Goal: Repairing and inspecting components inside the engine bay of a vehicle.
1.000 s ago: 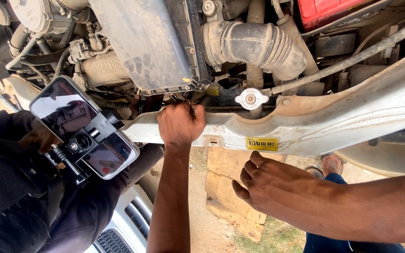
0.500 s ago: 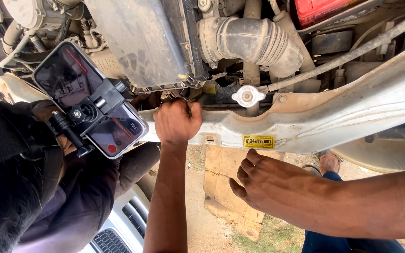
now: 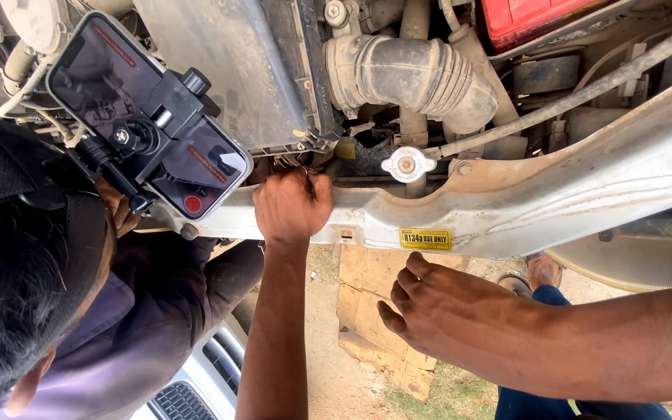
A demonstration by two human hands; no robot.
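Left hand (image 3: 292,207) is clenched on a small part at the silver crossmember's (image 3: 523,206) edge, beside the radiator cap (image 3: 407,164) — right hand (image 3: 445,315) is held apart below, fingers loosely curled.

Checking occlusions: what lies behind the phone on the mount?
Behind the phone, engine hoses and the grey housing show around its edges. What is directly behind it is covered. The left hand works beside it.

The left hand (image 3: 292,206) is closed in a fist, knuckles toward the camera, its forearm running straight up from the near edge. The right hand (image 3: 437,311) hangs open, fingers loosely curled leftward, its forearm entering from the right.
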